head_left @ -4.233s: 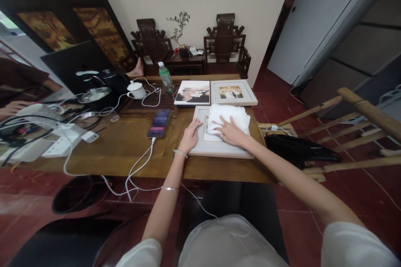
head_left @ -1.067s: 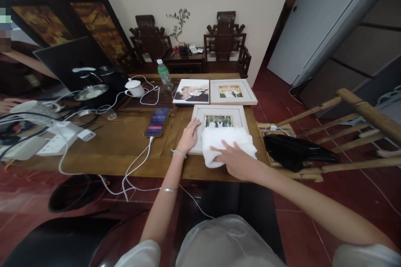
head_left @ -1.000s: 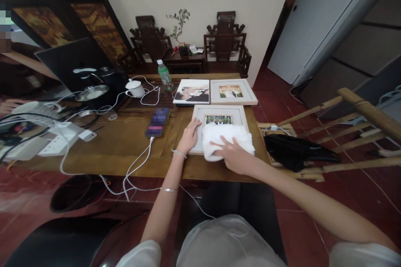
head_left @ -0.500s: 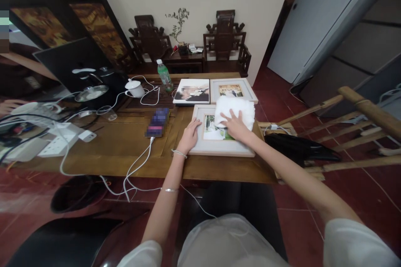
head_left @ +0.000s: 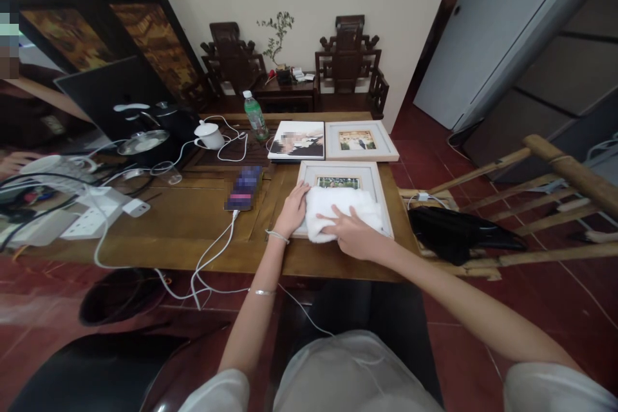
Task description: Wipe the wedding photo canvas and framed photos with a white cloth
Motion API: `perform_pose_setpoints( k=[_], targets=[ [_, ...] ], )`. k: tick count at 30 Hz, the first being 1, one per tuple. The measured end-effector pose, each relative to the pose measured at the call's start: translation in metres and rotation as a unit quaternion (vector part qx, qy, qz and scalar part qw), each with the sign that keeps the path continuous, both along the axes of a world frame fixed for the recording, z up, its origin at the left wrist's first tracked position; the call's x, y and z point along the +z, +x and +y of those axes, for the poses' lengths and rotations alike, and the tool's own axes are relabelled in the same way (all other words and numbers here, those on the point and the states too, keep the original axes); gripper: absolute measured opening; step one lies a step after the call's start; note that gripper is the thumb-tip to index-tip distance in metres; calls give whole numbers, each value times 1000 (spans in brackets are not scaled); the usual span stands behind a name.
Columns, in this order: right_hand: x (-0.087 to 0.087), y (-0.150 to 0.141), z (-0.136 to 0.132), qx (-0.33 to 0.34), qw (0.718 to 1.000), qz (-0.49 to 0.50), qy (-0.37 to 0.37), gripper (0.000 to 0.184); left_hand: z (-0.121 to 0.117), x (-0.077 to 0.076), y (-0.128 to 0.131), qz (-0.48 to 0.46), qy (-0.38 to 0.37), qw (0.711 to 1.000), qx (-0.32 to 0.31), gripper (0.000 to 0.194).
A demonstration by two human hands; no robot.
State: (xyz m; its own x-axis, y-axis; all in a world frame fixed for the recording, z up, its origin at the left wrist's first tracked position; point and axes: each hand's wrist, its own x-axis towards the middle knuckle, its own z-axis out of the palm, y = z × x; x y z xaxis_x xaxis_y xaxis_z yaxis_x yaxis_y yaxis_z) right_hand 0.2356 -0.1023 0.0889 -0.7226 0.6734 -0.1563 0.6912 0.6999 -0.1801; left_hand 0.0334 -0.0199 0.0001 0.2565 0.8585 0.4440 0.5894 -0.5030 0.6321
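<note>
A framed photo (head_left: 338, 180) with a pale border lies flat near the table's front edge. Over its lower part is a folded, fluffy white cloth (head_left: 340, 199). My right hand (head_left: 360, 235) is on the cloth, its spread fingers pressing it against the frame. At the frame's left edge, my left hand (head_left: 293, 209) rests with fingers stretched out and close together, touching the rim. The cloth covers most of the picture, leaving only its upper strip in sight. Behind lie a second framed photo (head_left: 357, 140) and a white-edged picture panel (head_left: 298, 140).
To the left lie a charging phone (head_left: 244, 188), a green-labelled bottle (head_left: 255, 117), a lidded white cup (head_left: 209, 135) and a power strip (head_left: 94, 214) among cables. A bamboo chair (head_left: 555, 148) holding a black bag (head_left: 454, 232) stands right. Another person's arm shows far left.
My right hand has slid the white cloth from the frame's upper right down and left, nearer my left hand. My left hand stays at the left edge.
</note>
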Motion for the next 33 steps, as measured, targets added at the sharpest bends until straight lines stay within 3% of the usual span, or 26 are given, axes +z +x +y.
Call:
perform_pose_setpoints(
  k=[5, 11, 14, 20, 23, 29, 33],
  targets=[
    [-23, -13, 49, -60, 995, -1, 75, 63, -5, 6, 2, -32, -24, 999, 18, 44],
    [-26, -38, 81, -92, 990, 1, 104, 59, -9, 13, 3, -63, -23, 998, 19, 53],
    [-24, -40, 72, -69, 992, -2, 101, 55, -10, 14, 3, -79, -20, 996, 18, 57],
    [-15, -23, 27, 33, 998, -12, 48, 54, -10, 14, 3, -91, -35, 995, 37, 59],
    [-14, -20, 24, 31, 998, -4, 48, 53, -9, 12, 4, -73, -54, 995, 46, 55],
    [-24, -34, 71, -43, 988, -11, 150, 43, -2, 0, 1, -49, -22, 998, 39, 44],
    [-26, -44, 112, -92, 978, -15, 186, 39, 0, -4, -3, -19, -4, 1000, 17, 50]
  ],
)
